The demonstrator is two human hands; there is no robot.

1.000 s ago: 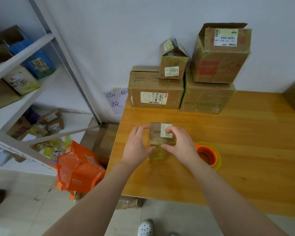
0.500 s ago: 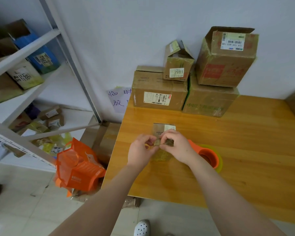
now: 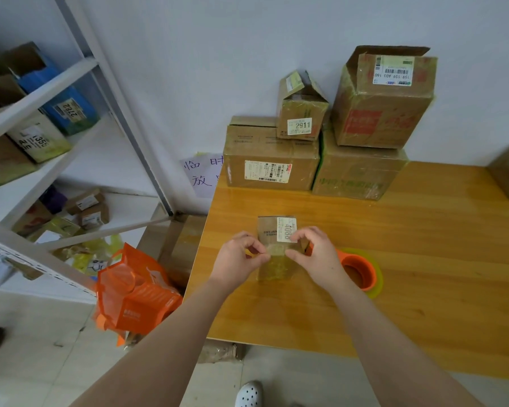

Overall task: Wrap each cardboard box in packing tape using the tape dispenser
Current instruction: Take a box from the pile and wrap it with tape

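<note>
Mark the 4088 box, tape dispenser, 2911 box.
4088 box [image 3: 275, 267], head view, taped front face.
tape dispenser [image 3: 357, 270], head view, orange hub.
2911 box [image 3: 303, 113], head view, front face above label.

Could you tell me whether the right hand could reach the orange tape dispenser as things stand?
Probably yes: the tape dispenser lies right beside the right hand, nothing between, though that hand first must release the small box.

a white metal shelf rack [image 3: 41, 95] fills the left of the frame, an orange bag [image 3: 138, 295] on the floor below. a handwritten note [image 3: 200, 174] hangs mid-frame on the wall, a white shoe [image 3: 249, 395] at bottom centre.
</note>
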